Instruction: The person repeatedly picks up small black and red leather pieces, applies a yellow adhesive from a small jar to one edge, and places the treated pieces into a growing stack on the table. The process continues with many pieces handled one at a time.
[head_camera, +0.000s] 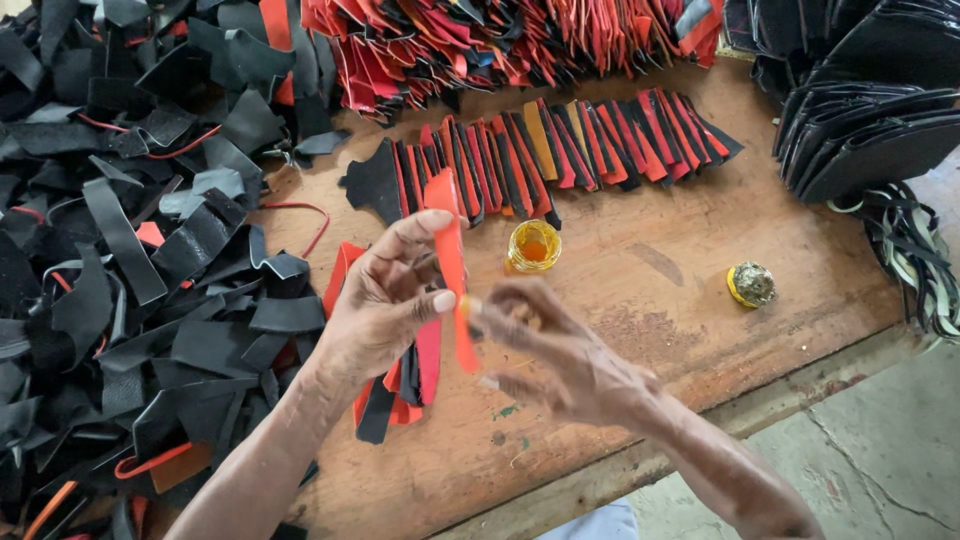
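A narrow red leather strip (452, 262) stands nearly upright above the bench (640, 290), held over its middle. The left hand (385, 300) pinches the strip between thumb and forefinger near its mid-length, the remaining fingers curled behind it. The right hand (545, 345) meets the strip's lower half with its fingertips, which are blurred; whether it grips the strip or only touches it cannot be told.

Directly below the hands lies a small bundle of red and black strips (405, 380), flat on the wood. Just beyond the held strip stands a small open glass jar of amber liquid (533, 245). To the right of the jar, well apart from it, lies a round yellow-rimmed lid (751, 284).

Behind the jar a row of overlapping red, black and tan strips (560, 150) is fanned across the bench. Further back lies a dense heap of red pieces (480, 40). A large loose pile of black leather offcuts (130, 250) covers the left side. At the upper right, stacked curved black pieces (860, 130) rest beside a bunch of woven straps (915, 255).

The bench is bare brown wood, stained and scuffed, with a worn front edge. Below it shows a cracked grey concrete floor (880, 450).
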